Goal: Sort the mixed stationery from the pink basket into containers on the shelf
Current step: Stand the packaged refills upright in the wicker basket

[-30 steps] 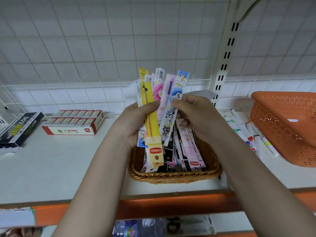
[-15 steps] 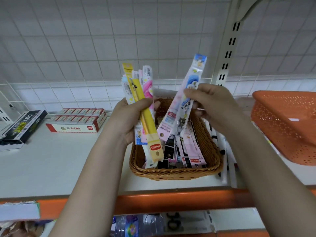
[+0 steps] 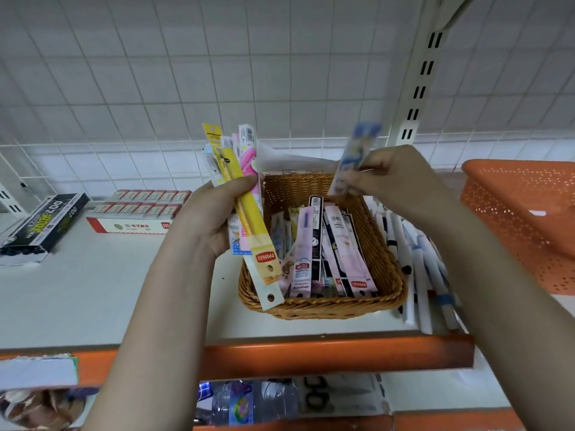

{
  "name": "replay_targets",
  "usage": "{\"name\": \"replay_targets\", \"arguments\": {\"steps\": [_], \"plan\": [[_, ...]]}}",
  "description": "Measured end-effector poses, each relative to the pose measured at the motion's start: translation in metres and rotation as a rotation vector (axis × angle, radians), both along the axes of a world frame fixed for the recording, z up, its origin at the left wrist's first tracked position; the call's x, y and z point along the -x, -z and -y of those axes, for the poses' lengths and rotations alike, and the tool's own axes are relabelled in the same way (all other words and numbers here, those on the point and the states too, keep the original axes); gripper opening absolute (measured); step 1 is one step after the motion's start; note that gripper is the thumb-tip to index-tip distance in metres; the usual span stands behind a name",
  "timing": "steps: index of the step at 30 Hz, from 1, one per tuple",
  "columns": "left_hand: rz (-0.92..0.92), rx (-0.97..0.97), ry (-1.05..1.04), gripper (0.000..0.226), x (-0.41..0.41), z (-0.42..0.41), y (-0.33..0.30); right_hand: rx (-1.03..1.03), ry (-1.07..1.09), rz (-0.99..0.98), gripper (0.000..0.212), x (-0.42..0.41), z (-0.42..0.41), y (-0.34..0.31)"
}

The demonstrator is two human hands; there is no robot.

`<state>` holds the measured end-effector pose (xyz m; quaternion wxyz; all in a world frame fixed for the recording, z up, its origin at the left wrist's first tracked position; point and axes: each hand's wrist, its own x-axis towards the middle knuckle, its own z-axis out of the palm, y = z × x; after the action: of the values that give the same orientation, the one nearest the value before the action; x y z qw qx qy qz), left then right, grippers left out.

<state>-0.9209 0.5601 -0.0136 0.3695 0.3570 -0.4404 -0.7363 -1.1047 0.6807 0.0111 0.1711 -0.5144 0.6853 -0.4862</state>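
One wicker basket; one orange perforated basket; two hands, left hand and right hand; one black box; one red-and-white carton; the packaged pens are too overlapped to count.

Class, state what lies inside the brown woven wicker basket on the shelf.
Inside the brown woven wicker basket lie long, flat packaged pens, mostly pink, white and black, overlapping lengthwise. The lower layers and the basket floor are covered, so how many there are cannot be seen.

Two bare forearms enter from six o'clock, no sleeves showing. The left hand and right hand wear no gloves, rings or watches.
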Motion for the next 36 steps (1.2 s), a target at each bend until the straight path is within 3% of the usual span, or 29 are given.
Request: {"name": "replay_targets", "arguments": {"steps": [3,5,7,9,11,13,16,19,21,28,31,34,36], "plan": [[0.018,-0.033,0.036,0.024,0.002,-0.001,0.0,-0.313,-0.154,-0.409,0.041,-0.001,-0.005,0.024],[0.01,-0.022,0.047,0.018,0.004,-0.005,-0.001,-0.558,-0.25,-0.509,0.055,0.001,-0.007,0.041],[0.006,0.029,0.033,0.005,0.007,-0.013,-0.003,-0.481,-0.256,-0.493,0.047,-0.001,-0.006,0.042],[0.006,0.119,0.021,0.004,0.012,-0.022,-0.003,-0.203,-0.139,-0.324,0.027,-0.01,0.0,0.032],[0.008,0.221,0.05,0.01,0.018,-0.03,-0.002,-0.024,-0.1,0.04,0.021,-0.019,0.01,0.022],[0.006,0.298,0.104,0.019,0.023,-0.035,-0.001,0.0,-0.114,0.265,0.025,-0.028,0.021,0.016],[-0.008,0.316,0.16,0.023,0.025,-0.038,-0.001,0.035,-0.074,0.396,0.03,-0.031,0.03,0.013],[-0.025,0.26,0.184,0.016,0.022,-0.036,-0.001,0.035,-0.092,0.614,0.024,-0.027,0.032,0.01],[-0.02,0.225,0.165,0.009,0.019,-0.033,0.0,0.028,-0.086,0.63,0.022,-0.023,0.031,0.01],[-0.066,0.088,0.004,0.007,0.011,-0.012,-0.001,0.073,0.113,0.517,0.02,0.0,0.023,-0.002],[-0.092,0.008,-0.003,0.011,0.009,-0.005,-0.002,-0.13,0.098,0.411,0.01,0.004,0.021,0.011],[-0.083,-0.023,0.022,0.015,0.009,-0.001,0.0,-0.491,0.032,0.009,0.02,0.001,0.014,0.03],[-0.101,-0.032,0.051,0.018,0.011,-0.001,0.003,-0.521,0.074,-0.252,0.032,-0.005,0.009,0.031]]}}
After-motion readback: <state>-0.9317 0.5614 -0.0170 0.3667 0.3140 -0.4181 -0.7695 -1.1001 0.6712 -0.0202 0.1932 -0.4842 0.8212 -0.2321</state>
